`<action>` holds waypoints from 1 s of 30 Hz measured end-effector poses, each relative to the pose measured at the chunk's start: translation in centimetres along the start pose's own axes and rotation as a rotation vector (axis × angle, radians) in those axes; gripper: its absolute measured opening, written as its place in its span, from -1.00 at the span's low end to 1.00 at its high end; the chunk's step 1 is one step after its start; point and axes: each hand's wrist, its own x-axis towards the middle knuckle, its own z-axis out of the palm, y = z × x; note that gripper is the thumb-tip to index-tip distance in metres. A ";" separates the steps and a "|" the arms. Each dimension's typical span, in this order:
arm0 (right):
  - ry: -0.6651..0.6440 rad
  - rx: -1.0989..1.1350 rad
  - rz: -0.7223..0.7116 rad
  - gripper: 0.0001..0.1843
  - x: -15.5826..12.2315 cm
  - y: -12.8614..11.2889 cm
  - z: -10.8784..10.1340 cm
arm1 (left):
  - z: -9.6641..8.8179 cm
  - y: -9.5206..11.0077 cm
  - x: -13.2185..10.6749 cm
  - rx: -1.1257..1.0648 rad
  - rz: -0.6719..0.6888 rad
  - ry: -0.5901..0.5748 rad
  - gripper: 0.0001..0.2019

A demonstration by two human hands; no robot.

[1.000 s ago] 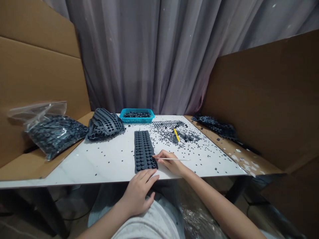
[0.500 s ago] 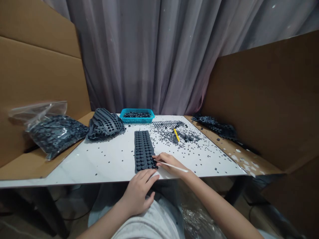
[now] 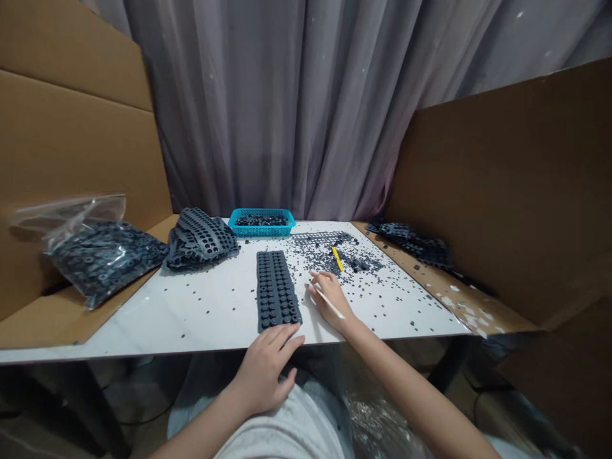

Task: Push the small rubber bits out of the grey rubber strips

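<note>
Stick (image 3: pixel 337 312) off mat (image 3: pixel 275 287), right hand (image 3: pixel 329 298) — moved right

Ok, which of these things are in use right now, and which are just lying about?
In use: left hand, at the near end of the sheet; right hand, holding the stick by the loose bits.
Lying about: basket, bag, sheet pile, yellow tool, far-right sheets.

Left hand (image 3: pixel 268 368): laid palm down at lower centre, fingers stretched forward, thumb spread.
Right hand (image 3: pixel 329 298): held right of centre, fingers curled in a pinch, forearm stretched to the lower right.
</note>
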 end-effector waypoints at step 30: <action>-0.227 0.612 0.060 -0.73 0.2 -2.2 -0.2 | -0.1 0.1 0.0 -0.012 0.003 0.034 -0.50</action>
